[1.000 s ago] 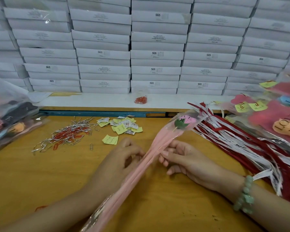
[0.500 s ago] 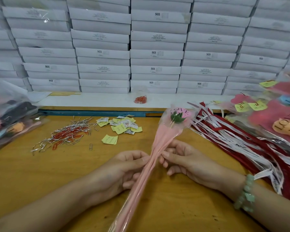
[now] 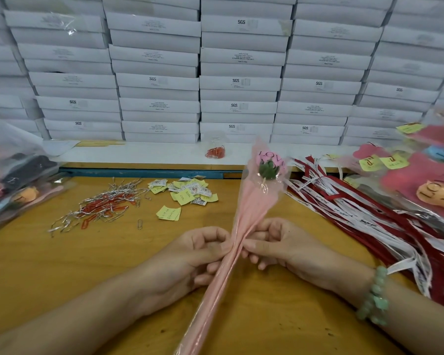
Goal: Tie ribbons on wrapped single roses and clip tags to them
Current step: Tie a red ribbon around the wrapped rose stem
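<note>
A single wrapped rose [image 3: 251,208] in pink and clear film stands nearly upright over the wooden table [image 3: 49,272], its pink "LOVE" bloom at the top. My left hand [image 3: 198,254] and my right hand [image 3: 274,244] pinch the narrow wrap from both sides at mid-stem. Red and white ribbons [image 3: 364,213] lie in a heap on the right. Yellow and printed tags [image 3: 185,194] are scattered at centre-left. Paper clips and silver twist ties [image 3: 100,207] lie further left.
Stacked white boxes [image 3: 239,80] form a wall behind a white ledge, which holds a small jar of red clips [image 3: 215,149]. A plastic bag of items [image 3: 13,170] sits at the left edge. Wrapped roses with yellow notes [image 3: 420,175] pile up at the right.
The rose has swung from leaning right to nearly upright, its bloom rising. Both hands have closed in on the stem from either side.
</note>
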Demonstrator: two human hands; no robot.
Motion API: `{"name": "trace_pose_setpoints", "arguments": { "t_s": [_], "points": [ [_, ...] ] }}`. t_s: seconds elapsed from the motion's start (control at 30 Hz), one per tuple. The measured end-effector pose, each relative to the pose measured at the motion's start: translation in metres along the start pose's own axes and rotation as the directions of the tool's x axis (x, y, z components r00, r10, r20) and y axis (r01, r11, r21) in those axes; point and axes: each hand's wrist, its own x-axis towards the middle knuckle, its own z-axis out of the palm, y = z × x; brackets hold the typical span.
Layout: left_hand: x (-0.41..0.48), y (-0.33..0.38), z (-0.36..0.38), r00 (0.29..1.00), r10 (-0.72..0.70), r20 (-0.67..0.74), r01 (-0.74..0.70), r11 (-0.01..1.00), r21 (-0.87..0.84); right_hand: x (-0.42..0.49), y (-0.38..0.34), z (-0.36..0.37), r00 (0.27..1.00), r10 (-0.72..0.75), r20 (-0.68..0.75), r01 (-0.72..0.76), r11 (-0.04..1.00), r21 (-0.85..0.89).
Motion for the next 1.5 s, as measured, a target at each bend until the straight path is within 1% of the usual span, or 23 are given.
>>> {"name": "trace_pose_setpoints", "arguments": {
  "t_s": [0.1,0.23,0.33,0.43,0.6,0.77,0.83,0.87,0.93,0.97,1.03,1.1,1.17,1.3,1.43,1.5],
  "points": [
    [0.000,-0.001,0.001,1.000,0.006,-0.011,-0.006,1.000,-0.007,-0.001,0.001,0.003,0.999,-0.033,-0.033,0.032,0.999,-0.018],
    [0.000,-0.001,0.001,1.000,-0.006,0.015,0.006,0.999,-0.050,-0.002,0.004,0.006,0.990,-0.087,-0.112,0.080,0.995,-0.060],
    [-0.001,0.001,-0.001,0.999,-0.024,0.038,0.028,0.995,-0.093,-0.002,0.004,0.009,0.985,-0.114,-0.134,0.102,0.990,-0.093],
    [-0.001,0.001,-0.002,0.999,-0.028,0.034,0.031,0.995,-0.097,-0.001,0.005,0.009,0.979,-0.134,-0.152,0.112,0.983,-0.146],
    [0.002,-0.002,-0.003,0.998,0.022,-0.054,-0.030,0.988,-0.149,0.001,0.006,0.012,0.973,-0.173,-0.150,0.142,0.971,-0.192],
    [0.003,0.002,-0.012,0.982,0.066,-0.179,-0.110,0.962,-0.250,0.002,0.010,0.014,0.958,-0.221,-0.183,0.146,0.924,-0.354],
    [0.003,0.004,-0.015,0.969,0.091,-0.229,-0.147,0.959,-0.242,0.002,0.012,0.014,0.940,-0.286,-0.183,0.169,0.861,-0.480],
    [0.004,0.005,-0.017,0.962,0.108,-0.253,-0.168,0.959,-0.230,0.001,0.012,0.014,0.933,-0.321,-0.160,0.175,0.796,-0.579],
    [0.006,0.004,-0.017,0.949,0.139,-0.282,-0.204,0.955,-0.216,0.001,0.013,0.016,0.931,-0.360,-0.067,0.183,0.616,-0.766],
    [0.007,0.003,-0.017,0.947,0.148,-0.285,-0.215,0.952,-0.219,0.001,0.013,0.017,0.938,-0.347,-0.012,0.185,0.530,-0.827],
    [0.007,0.003,-0.018,0.947,0.154,-0.283,-0.225,0.946,-0.236,0.000,0.015,0.020,0.960,-0.271,0.072,0.180,0.399,-0.899],
    [0.006,0.003,-0.019,0.951,0.155,-0.268,-0.222,0.946,-0.238,0.001,0.017,0.023,0.976,-0.183,0.117,0.171,0.316,-0.933],
    [0.004,0.003,-0.020,0.953,0.157,-0.259,-0.216,0.951,-0.220,0.001,0.015,0.025,0.977,-0.177,0.123,0.172,0.296,-0.940],
    [0.005,0.003,-0.021,0.960,0.145,-0.241,-0.194,0.962,-0.192,0.003,0.008,0.020,0.955,-0.284,0.083,0.149,0.222,-0.964],
    [0.003,0.003,-0.020,0.976,0.127,-0.176,-0.161,0.968,-0.193,0.000,0.005,0.017,0.950,-0.313,-0.003,0.076,0.242,-0.967],
    [0.002,0.003,-0.019,0.982,0.123,-0.146,-0.149,0.971,-0.187,0.000,0.003,0.019,0.955,-0.295,-0.021,0.047,0.220,-0.974]
  ]
}}
